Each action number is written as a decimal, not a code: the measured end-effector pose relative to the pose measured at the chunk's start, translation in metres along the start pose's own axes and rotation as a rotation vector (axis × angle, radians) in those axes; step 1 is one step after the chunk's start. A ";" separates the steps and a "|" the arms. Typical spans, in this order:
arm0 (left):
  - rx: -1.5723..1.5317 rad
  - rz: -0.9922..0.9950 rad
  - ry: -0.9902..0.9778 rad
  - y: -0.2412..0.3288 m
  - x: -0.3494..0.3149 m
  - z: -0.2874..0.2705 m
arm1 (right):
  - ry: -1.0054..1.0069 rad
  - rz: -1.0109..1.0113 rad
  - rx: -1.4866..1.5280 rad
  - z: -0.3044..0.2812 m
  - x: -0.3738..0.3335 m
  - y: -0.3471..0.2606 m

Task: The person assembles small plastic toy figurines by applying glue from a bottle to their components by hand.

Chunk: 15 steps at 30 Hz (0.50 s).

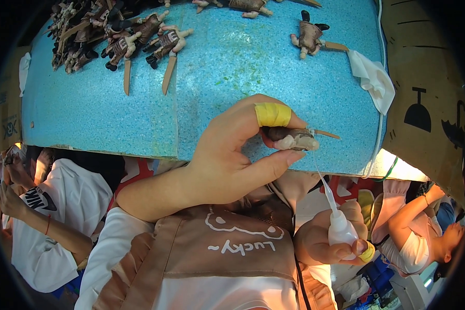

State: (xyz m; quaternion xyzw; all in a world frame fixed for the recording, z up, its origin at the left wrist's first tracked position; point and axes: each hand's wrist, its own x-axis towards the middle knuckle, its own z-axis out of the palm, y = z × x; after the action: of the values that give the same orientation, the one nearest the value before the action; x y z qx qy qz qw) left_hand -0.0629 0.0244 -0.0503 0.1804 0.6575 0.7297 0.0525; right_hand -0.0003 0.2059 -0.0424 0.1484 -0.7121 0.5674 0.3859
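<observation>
My left hand (237, 150), with yellow tape round a finger, pinches a small figurine (294, 139) over the table's near edge. The figurine has pale and dark brown parts, and a thin tan blade sticks out from it to the right. Lower right, my right hand (320, 237) is wrapped round a small white squeeze bottle (341, 227) with a long thin nozzle. Its tip points up toward the figurine, close below it. I cannot tell whether the tip touches. Yellow tape also covers a finger of the right hand.
Many similar figurines with tan blades lie in a pile (88, 36) at the far left of the blue table (217, 103). One figurine (310, 36) lies far right beside a white cloth (372, 80). A cardboard box (423, 77) stands at right. Other people sit on both sides.
</observation>
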 end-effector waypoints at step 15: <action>0.038 -0.076 -0.015 0.005 -0.001 0.000 | -0.064 -0.004 0.003 0.002 0.000 -0.001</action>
State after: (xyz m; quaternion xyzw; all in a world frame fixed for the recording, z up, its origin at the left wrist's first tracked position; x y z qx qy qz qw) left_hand -0.0606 0.0237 -0.0453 0.1619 0.6771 0.7132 0.0818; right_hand -0.0006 0.2041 -0.0420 0.1686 -0.7229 0.5628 0.3637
